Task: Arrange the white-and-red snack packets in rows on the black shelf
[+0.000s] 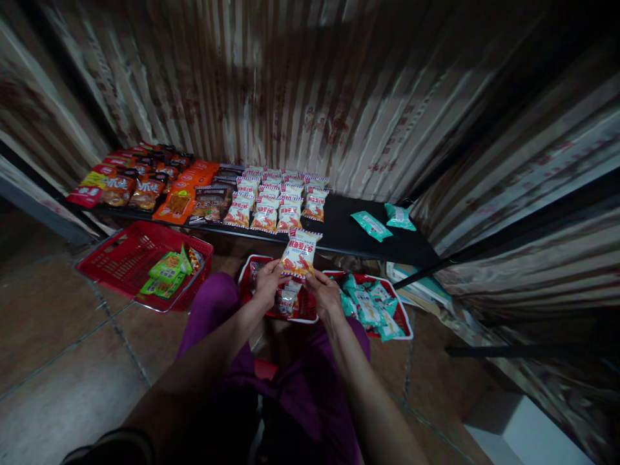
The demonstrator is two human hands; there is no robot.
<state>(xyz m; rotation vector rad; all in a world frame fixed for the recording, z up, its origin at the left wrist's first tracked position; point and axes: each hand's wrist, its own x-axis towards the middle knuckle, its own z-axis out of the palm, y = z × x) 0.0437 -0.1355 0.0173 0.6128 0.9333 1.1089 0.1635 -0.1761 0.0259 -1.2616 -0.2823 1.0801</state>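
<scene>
Between my two hands is a white snack bag (299, 252) with red print and an orange picture. My left hand (269, 279) grips its lower left corner, and my right hand (323, 292) pinches its lower right edge. Just beyond it, rows of matching white snack bags (265, 212) stand on a black shelf (334, 223). Under my hands sits a red basket with a white rim (306, 319), holding more snack bags (287, 299), partly hidden by my hands.
Left on the shelf are orange packets (177, 205), brown packets (212, 201) and black-and-orange bags (148, 192); two teal packets (371, 225) lie right. A red basket (121, 258) holds green packets (167, 271). Another basket (409, 326) holds teal packets (368, 303). Dark metal posts (421, 278) flank the shelf.
</scene>
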